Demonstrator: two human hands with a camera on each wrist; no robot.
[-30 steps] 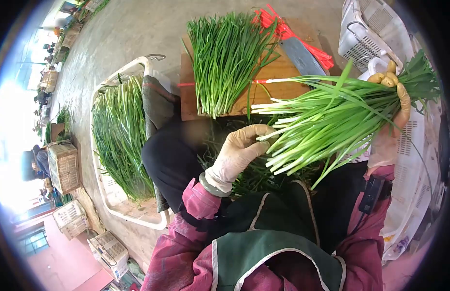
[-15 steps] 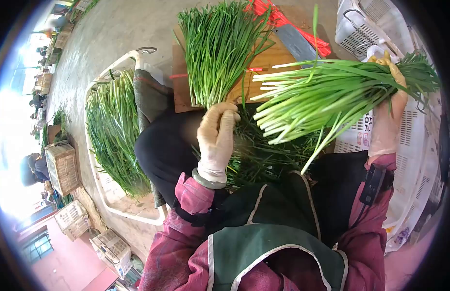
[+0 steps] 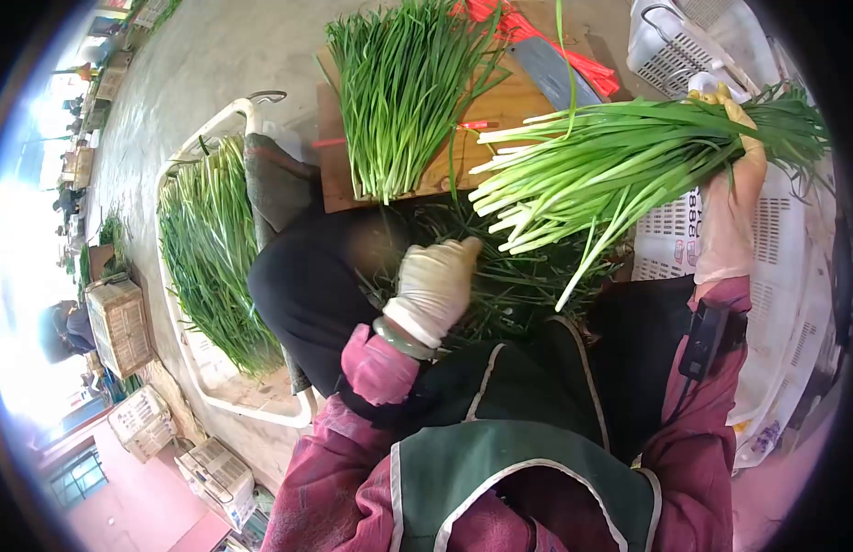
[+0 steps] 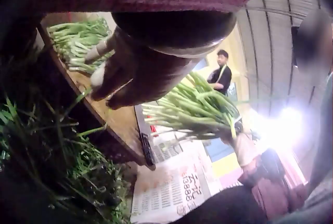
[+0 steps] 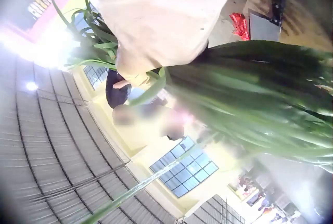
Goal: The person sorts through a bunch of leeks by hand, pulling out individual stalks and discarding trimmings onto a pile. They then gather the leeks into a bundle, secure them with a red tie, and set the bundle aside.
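Observation:
My gloved right hand grips a thick bunch of garlic chives around its leafy part, pale stem ends pointing left. One stalk slants down out of the bunch, and the leaves also fill the right wrist view. My gloved left hand is over my lap, below the wooden board. In the left wrist view its fingers are spread loosely and hold nothing. A second bunch of chives lies on the board, stem ends toward me.
On the board lie a wide-bladed knife and red ties. Dark loose leaves lie below the board. A white-framed crate of chives stands left, white plastic baskets right. In the left wrist view a person stands beyond.
My left hand has left the stem ends of the held bunch, swung left to near the board's front edge, then dropped toward my lap. My right hand keeps its grip on the chives.

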